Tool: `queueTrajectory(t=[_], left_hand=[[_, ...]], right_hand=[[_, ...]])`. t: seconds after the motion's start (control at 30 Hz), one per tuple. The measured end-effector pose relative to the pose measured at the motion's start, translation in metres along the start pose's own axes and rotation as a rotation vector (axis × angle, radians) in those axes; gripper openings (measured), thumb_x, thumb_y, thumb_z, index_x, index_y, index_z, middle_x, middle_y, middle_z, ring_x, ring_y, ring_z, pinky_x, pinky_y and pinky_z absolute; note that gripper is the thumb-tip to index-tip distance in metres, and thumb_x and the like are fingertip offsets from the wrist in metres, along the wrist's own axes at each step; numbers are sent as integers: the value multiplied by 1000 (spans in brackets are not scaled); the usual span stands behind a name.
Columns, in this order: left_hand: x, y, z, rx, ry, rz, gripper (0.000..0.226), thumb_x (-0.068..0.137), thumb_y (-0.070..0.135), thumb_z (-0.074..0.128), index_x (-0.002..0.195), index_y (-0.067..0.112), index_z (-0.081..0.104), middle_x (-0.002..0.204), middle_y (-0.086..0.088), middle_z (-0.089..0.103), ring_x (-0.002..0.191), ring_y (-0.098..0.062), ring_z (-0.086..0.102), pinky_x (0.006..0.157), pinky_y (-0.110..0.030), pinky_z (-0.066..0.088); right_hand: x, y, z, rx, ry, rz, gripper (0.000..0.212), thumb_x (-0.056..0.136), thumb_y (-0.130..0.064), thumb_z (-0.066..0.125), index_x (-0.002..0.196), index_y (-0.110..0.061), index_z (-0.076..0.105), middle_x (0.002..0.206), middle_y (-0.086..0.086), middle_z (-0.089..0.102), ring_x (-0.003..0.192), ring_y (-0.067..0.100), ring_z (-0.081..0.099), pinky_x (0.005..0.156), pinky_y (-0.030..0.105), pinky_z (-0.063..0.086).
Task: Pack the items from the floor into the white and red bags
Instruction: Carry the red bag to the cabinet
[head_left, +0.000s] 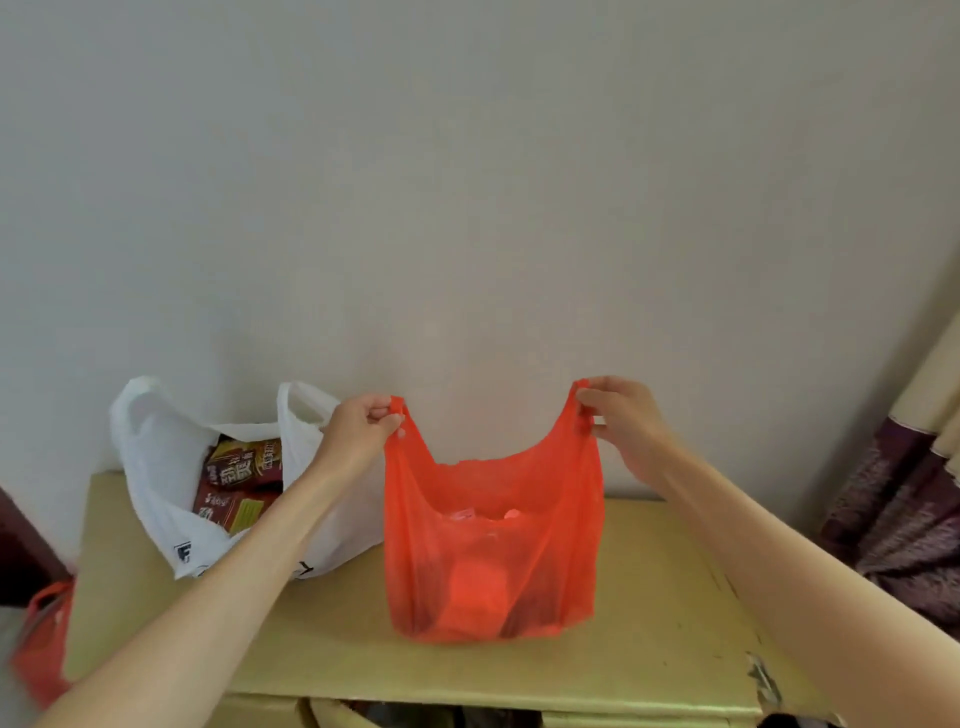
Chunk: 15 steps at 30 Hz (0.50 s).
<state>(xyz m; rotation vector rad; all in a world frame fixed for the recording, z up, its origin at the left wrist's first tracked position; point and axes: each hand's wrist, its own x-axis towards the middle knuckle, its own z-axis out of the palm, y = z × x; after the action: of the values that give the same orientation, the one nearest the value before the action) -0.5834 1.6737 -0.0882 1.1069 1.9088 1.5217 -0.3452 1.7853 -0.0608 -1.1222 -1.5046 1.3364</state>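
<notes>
- The red bag (493, 545) is stood on the yellow table (649, 597), roughly midway along its top and closer to the back edge by the wall (467, 182) than to the front edge.
- Its two handle loops are pinched, one by the left hand (358, 431) and one by the right hand (623, 421); both hands are clamped on thin plastic and kept well apart.
- Holding the loops apart and upward appears meant to keep the mouth stretched open and the soft walls upright, since such a film bag would likely slump if released.
- Pale and dark shapes are seen through the red film, resting at the bottom; what they are cannot be told.
- The white bag (156, 467) is set at the back left corner of the table, leaning against the wall, which probably keeps it from toppling.
- Dark red snack packets (244, 483) are seen standing in its open mouth, so it is judged already filled.
- The two bags are placed just beside each other; whether they touch is hidden by the left forearm.
- Another red bag-like thing (41, 639) is glimpsed beyond the left edge of the table, lower down; it is blurred.
- A patterned curtain (909, 493) is hung past the right edge.
- The floor itself is barely shown, so remaining items cannot be judged.
</notes>
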Motion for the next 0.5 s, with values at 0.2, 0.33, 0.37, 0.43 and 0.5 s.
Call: queueTrajectory(t=[0.2,0.33,0.37,0.43,0.5], left_hand=[[96,-19,14,49,-36,2,21,84,-8,53,83,10,63,55,5,63,51,-2,58,61,-21,46],[155,-40,17,22,-34,-50,24,85,-6,55,109,-2,58,88,-13,60,78,-23,59,70,-28,46],[167,-45,18,30,-51,-52,25,85,-6,55,109,-2,57,87,-12,60,78,-24,59,72,-31,45],[187,-55,22,43,-92,-71,23,86,-5,54,108,-1,58,79,-7,60,71,-23,59,74,-31,44],[201,-66,26,55,-103,-120,21,86,-4,54,106,0,58,75,-4,60,66,-20,59,71,-31,46]], right_hand=[[87,9,30,-5,55,54,20,85,2,49,76,-10,61,68,6,54,64,19,50,73,36,42],[133,21,50,-32,113,74,14,85,1,49,82,-3,62,70,7,55,71,22,51,73,37,42],[141,25,55,-39,128,84,14,85,1,50,87,0,63,70,7,55,71,22,51,73,38,43],[155,32,63,-42,153,112,15,86,0,50,92,1,64,70,6,55,71,21,51,73,37,43],[166,38,70,-31,161,143,15,87,-1,50,94,0,64,71,5,55,68,18,50,72,36,42]])
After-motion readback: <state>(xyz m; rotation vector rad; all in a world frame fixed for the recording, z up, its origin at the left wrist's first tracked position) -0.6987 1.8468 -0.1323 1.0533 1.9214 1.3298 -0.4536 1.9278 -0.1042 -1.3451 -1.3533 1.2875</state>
